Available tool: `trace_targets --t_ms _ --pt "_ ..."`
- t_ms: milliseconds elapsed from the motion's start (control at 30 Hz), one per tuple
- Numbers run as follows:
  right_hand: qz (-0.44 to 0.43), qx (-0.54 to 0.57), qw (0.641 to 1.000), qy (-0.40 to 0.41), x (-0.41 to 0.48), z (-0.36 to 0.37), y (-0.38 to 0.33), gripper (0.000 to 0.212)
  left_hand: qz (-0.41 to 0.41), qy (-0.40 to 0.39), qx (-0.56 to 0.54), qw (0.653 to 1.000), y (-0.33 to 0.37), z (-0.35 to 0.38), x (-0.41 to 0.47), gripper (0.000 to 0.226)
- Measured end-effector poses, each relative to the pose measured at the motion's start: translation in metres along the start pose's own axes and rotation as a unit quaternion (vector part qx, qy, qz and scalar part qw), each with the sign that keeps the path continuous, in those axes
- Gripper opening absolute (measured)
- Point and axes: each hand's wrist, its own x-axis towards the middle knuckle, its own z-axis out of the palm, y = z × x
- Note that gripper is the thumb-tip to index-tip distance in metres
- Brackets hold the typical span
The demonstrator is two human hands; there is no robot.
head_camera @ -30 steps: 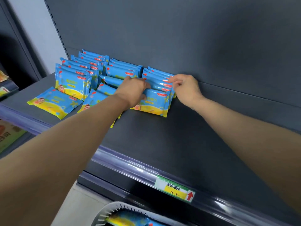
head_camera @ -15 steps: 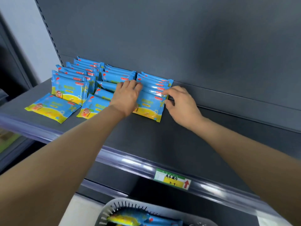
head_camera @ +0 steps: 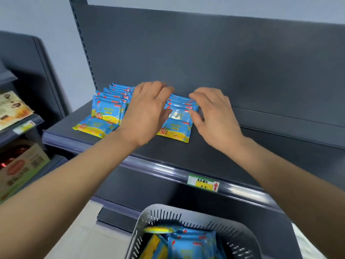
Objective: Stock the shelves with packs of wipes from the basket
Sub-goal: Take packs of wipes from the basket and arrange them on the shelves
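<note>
Packs of wipes are set out on a grey shelf, with both hands held over them.
On the shelf (head_camera: 242, 156), rows of blue packs (head_camera: 108, 111) are stood at the far left, with a few laid flat in front. More are kept in the basket (head_camera: 186, 215) below, nearer. The left hand (head_camera: 147, 111) is spread over the middle row and the right hand (head_camera: 214, 116) is loosely opened at the right row. Nothing is gripped, and contact cannot be told. A tag (head_camera: 203, 183) is fixed to the shelf edge.

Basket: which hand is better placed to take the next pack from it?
Probably the right hand: both hands are open and hold nothing, but the basket lies mostly below it, while the left hand is above its left edge, over the packs.
</note>
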Motion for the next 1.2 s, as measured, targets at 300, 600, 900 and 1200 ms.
trace_targets --t_ms 300,600,900,1200 --pt "-0.045 -0.030 0.998 0.045 -0.058 -0.044 -0.042 0.036 0.080 0.016 0.002 0.997 0.041 -0.061 -0.045 0.036" --pt "-0.026 0.013 0.998 -0.055 -0.174 0.006 -0.057 0.035 0.052 -0.117 -0.085 0.988 0.096 -0.030 -0.170 0.043" --pt "0.038 -0.008 0.904 -0.426 -0.281 0.114 -0.038 0.046 -0.072 -0.484 -0.193 0.851 0.116 0.068 -0.279 0.051" --pt "0.083 -0.006 0.822 -0.564 -0.314 0.162 -0.009 0.054 -0.134 -0.671 -0.178 0.707 0.129 0.120 -0.335 0.070"
